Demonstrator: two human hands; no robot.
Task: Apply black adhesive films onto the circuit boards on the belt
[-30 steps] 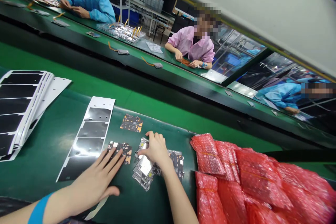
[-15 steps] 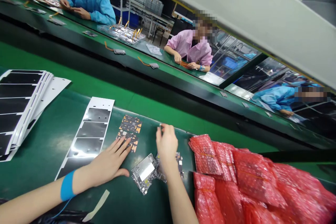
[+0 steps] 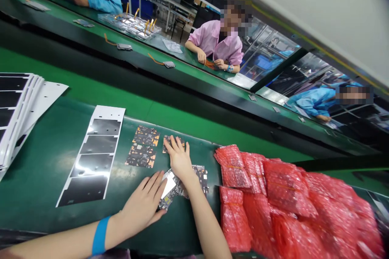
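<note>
The left hand (image 3: pixel 142 201), with a blue wristband (image 3: pixel 100 234), lies on a green conveyor belt (image 3: pixel 45 178), its five fingers loosely spread and its fingertips against a pile of circuit boards (image 3: pixel 182 182) with silver metal shields (image 3: pixel 168 184). The right hand (image 3: pixel 179 158) sits just above that pile, its fingers (image 3: pixel 174 142) spread and pinching nothing, their tips on one small circuit board (image 3: pixel 173 142). At eleven o'clock from the right hand lie two more flat boards (image 3: pixel 144 146), speckled orange and black, edge to edge. At nine o'clock, a white, glossy backing strip (image 3: pixel 94 156) carries four rectangular black sheets; further along, a fanned stack of similar strips (image 3: pixel 18 113) runs off the frame's left edge. At three o'clock, at least seven crinkled red bubble bags (image 3: pixel 267 198) are heaped, their near edge just beside the pile. A band of green belt stretches at twelve o'clock to the belt's raised far edge (image 3: pixel 170 123). Beyond it, three co-workers (image 3: pixel 215 44) sit at a second belt (image 3: pixel 194 71).
</note>
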